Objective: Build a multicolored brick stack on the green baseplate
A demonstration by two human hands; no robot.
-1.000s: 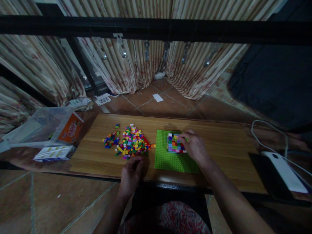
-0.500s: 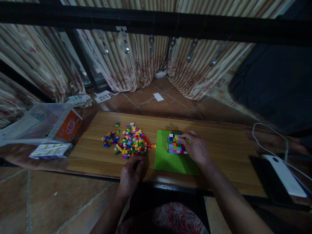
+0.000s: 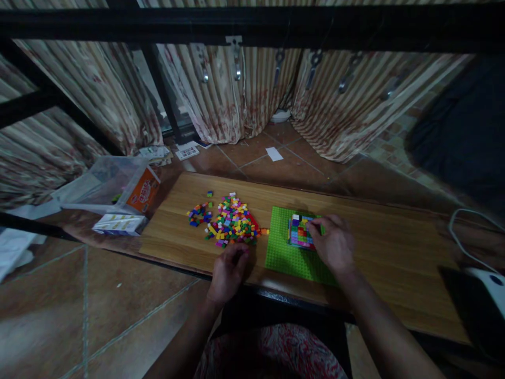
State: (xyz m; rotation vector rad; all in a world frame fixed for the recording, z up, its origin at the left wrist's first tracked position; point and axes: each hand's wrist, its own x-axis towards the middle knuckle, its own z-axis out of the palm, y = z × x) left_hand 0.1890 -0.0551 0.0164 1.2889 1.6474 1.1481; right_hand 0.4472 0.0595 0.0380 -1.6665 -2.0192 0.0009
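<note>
A green studded baseplate [image 3: 281, 259] lies on the wooden table, bearing a low block of many-coloured toy bricks [image 3: 302, 238]. A white and a dark blue brick [image 3: 295, 221] stand at its far left corner. My right hand [image 3: 334, 243] reaches over the block's right side, thumb and finger pinched at its top; anything between them is hidden. Left of the plate spreads a pile of loose toy bricks [image 3: 232, 218]. At its near edge my left hand [image 3: 231, 268] is closed, with a pinkish speck at the fingertips, too small to make out.
A smaller cluster of bricks [image 3: 200, 214] sits left of the pile. Off the table's left end are a clear plastic bin [image 3: 106, 181] and a white box [image 3: 120, 223]. A white device with a cable [image 3: 489, 287] lies at the right end, beside a dark flat object [image 3: 467, 305].
The view has turned left, so everything sits further right. My right fingertips have shifted slightly nearer me over the brick block. My left hand stays closed by the pile.
</note>
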